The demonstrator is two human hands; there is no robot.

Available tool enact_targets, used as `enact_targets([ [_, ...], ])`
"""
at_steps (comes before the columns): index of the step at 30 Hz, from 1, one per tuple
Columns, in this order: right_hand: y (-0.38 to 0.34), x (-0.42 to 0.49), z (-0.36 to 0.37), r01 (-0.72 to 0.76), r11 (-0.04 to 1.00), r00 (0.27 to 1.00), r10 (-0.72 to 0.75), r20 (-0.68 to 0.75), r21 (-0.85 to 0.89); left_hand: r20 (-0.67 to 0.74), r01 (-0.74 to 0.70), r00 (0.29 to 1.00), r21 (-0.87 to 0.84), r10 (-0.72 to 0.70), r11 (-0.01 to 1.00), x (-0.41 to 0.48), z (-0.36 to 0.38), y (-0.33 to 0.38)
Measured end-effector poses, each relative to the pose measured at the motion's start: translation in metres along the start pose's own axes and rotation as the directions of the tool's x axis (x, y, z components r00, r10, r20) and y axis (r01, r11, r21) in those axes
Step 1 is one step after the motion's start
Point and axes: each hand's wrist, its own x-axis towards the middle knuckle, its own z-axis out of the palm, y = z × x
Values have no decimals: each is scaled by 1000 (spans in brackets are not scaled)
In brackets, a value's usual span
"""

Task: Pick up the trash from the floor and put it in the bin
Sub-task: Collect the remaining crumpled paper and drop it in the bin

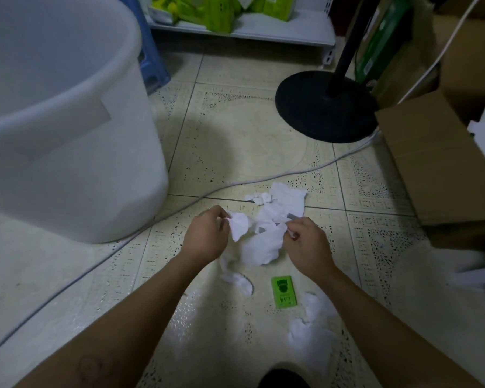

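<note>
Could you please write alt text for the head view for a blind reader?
The left hand and right hand each pinch crumpled white tissue over a tiled floor littered with more tissue and a green packet, beside a white bin.

Dim, bluish light; wide-angle edge distortion

Nothing here can be read as words. The small green flat packet (pixel 284 292) lying on the tiled floor (pixel 235 141) carries a dark badge-like emblem with a few pale characters beneath it, too blurred to make out. The lime-green packages (pixel 219 9) on the white shelf (pixel 263 32) bear small white labels, their print illegible.
</note>
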Motion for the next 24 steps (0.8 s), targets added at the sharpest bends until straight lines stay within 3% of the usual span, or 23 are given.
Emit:
enact_targets([
  [4,-5,11,-4,-136,990,989,134,56,42,-23,-5,1000,12,5,1000,5,-9,12],
  [9,-4,17,-5,-125,982,972,150,181,-142,7,-84,996,61,84,995,4,-22,28],
  [13,-13,17,-9,-310,942,933,277,228,126,46,-138,990,113,134,984,-3,-25,33],
  [17,-29,22,-16,-393,868,899,293,327,303,91,-116,990,90,108,989,1,-38,39],
  [20,-43,27,-29,-381,867,901,270,340,321,114,-80,990,19,77,997,12,-58,50],
  [24,-65,45,-57,-230,949,961,186,204,216,126,-139,984,69,129,988,30,-94,71],
])
